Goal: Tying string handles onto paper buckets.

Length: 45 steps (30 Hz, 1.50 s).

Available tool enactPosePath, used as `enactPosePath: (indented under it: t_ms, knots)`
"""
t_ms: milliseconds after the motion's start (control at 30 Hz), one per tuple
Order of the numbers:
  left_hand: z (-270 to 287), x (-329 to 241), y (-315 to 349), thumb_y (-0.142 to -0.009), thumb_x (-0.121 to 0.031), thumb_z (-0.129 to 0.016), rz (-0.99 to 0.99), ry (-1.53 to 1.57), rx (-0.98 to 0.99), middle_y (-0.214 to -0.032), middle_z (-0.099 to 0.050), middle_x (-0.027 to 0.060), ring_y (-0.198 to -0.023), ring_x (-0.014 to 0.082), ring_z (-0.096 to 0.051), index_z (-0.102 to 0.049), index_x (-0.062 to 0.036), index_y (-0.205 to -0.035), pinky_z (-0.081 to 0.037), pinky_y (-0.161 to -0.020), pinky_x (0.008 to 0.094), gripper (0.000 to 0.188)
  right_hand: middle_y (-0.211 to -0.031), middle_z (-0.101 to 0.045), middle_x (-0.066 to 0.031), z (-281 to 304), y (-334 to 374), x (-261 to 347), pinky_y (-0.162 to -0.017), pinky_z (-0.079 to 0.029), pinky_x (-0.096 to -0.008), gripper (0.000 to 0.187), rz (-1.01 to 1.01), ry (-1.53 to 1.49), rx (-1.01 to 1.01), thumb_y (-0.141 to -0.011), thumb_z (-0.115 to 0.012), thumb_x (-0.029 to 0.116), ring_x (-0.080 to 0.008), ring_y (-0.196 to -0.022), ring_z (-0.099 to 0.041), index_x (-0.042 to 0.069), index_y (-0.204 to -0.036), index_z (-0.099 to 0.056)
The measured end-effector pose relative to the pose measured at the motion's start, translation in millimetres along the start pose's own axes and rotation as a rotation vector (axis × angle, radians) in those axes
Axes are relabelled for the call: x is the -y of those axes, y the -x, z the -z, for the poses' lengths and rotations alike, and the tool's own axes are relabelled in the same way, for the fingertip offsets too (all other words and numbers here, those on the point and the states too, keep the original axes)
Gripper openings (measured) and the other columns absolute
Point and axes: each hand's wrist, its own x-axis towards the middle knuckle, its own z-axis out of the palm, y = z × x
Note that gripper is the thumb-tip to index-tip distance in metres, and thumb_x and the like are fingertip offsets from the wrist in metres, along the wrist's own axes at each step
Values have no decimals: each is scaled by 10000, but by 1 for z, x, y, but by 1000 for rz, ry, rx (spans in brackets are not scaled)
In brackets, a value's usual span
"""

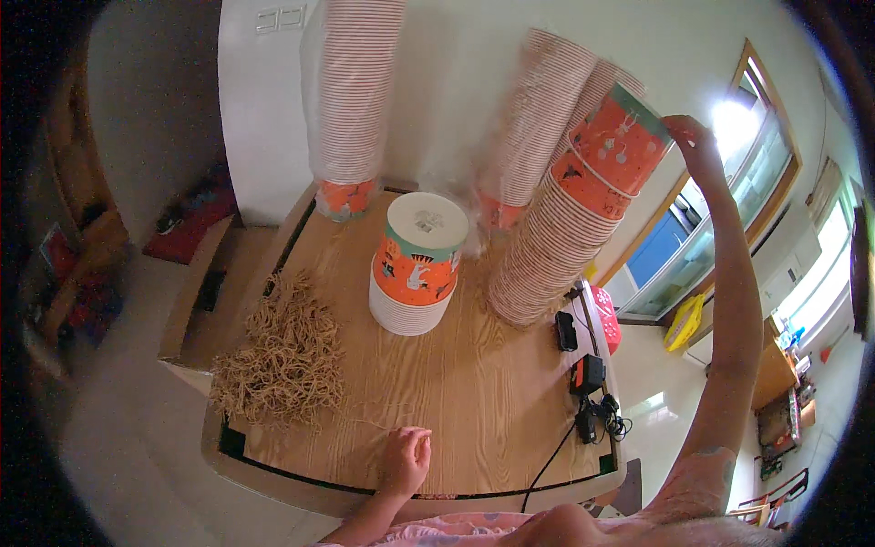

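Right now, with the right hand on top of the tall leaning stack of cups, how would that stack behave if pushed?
The leaning stack of cups would probably tip easily: it is tall, narrow-footed and already slanted. It looks light, being thin nested paper cups, so it may slide on the wooden table. The right hand at the top cup likely steadies it.

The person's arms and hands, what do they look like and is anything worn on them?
Both forearms are bare, with no sleeves, gloves, watch or rings that can be made out. The left hand comes up on a short stretch of forearm from the lower edge. The right hand ends a long, slim arm with a faint mark near the elbside. At the bottom edge lies pink patterned clothing.
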Motion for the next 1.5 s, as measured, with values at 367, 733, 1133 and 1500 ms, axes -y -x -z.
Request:
enactPosePath:
  t_ms: [367,733,1133,1500]
  knots:
    - [-3,5,1,-738,-59,-603,-25,-18,-17,-876,-578,68,-837,262,-538,-582,-76,-845,-430,-732,370,110,-946,-632,-70,-22,3,16,-761,-464,-282,205,-107,33,65,-847,-503,26,-168,-877,-596,51,-1013,-622]
    - [-2,4,1,-736,-65,-616,-20,-17,-5,-879,-575,60,-833,255,-535,-583,-82,-852,-421,-740,375,122,-977,-616,-91,-29,4,26,-806,-469,-304,264,-67,-7,119,-807,-498,-47,-193,-905,-598,44,-1026,-615]
    - [0,4,1,-739,-66,-615,-23,-8,9,-880,-570,69,-823,263,-532,-585,-79,-850,-420,-730,379,116,-988,-623,-71,-29,1,17,-819,-459,-310,207,-112,-2,152,-842,-513,24,-177,-924,-587,62,-1015,-620]
    - [-3,5,2,-732,-74,-621,-33,-35,-8,-891,-570,52,-834,247,-528,-594,-92,-851,-412,-732,378,124,-984,-621,-90,-29,1,18,-829,-457,-316,195,-63,-1,172,-833,-535,37,-182,-939,-584,33,-1015,-605]
